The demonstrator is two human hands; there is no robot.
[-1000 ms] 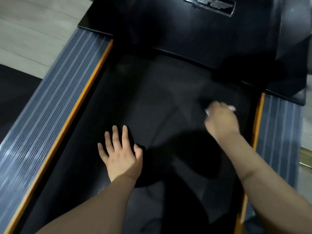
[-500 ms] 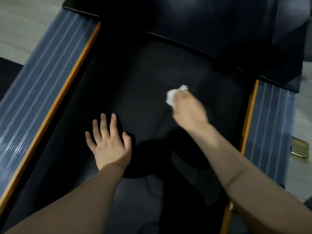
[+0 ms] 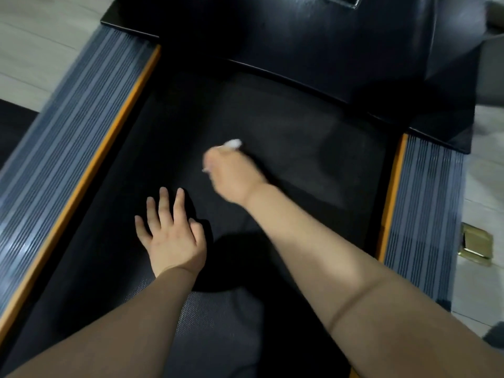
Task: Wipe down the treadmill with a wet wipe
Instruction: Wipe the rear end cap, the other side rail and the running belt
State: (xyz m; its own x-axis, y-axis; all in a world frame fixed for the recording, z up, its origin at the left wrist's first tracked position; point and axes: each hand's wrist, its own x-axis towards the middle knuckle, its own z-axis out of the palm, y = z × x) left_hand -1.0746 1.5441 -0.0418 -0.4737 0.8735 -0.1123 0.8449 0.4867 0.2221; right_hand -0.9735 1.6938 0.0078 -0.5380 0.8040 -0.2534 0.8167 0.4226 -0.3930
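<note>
Leftward across the belt (image 3: pixel 286 126) sweeps the right hand (image 3: pixel 231 175), clutching the wipe (image 3: pixel 233 143); left hand (image 3: pixel 171 236) rests flat, fingers spread. Mid-wipe; the next pass likely needs the return stroke.

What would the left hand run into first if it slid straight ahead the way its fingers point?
Probably only bare belt, then the black motor cover at the front. The left hand lies flat, fingers pointing up-frame; the right hand with the wipe sits just right of that line, though blur makes this uncertain.
</note>
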